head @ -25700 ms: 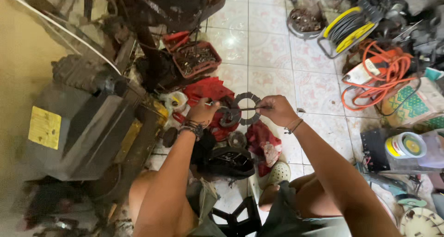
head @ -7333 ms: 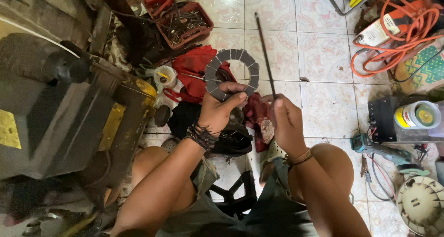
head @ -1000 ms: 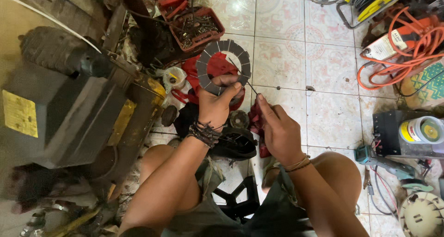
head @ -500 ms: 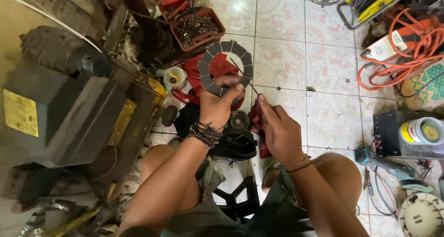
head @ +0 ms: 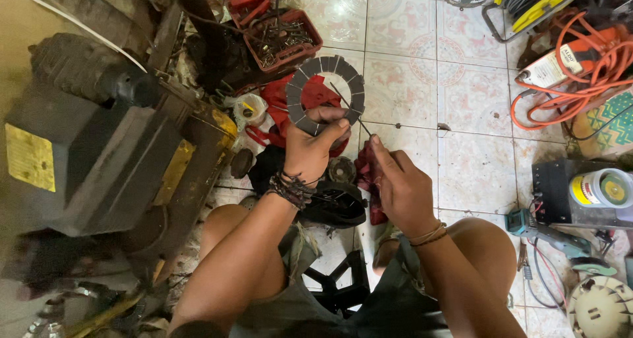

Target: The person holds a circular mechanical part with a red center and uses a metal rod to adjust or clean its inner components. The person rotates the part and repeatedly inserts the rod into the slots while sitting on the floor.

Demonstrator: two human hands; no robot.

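Observation:
My left hand [head: 315, 148] grips the lower edge of a grey segmented friction ring [head: 326, 94] and holds it up flat to the camera. My right hand [head: 397, 183] pinches a thin dark metal pick [head: 349, 107] whose tip lies across the ring's inner rim; a dark red rag [head: 366, 176] is bunched under the same fingers. Beneath the hands, a black round engine part [head: 336, 203] and a small toothed piece [head: 341, 169] rest on the floor beside red cloth [head: 280, 107].
A large dark machine with yellow labels [head: 99, 147] fills the left. A red tray of bolts [head: 282, 40] sits at top centre. Orange cable [head: 580, 74], a yellow-grey cable reel [head: 527, 2], a tape roll on a black box [head: 597, 190] and a power tool [head: 547, 232] crowd the right.
Between one second ago and now the hands barely moved; the pick stays against the ring. Seven seconds ago the right hand held the rag lower, away from the ring.

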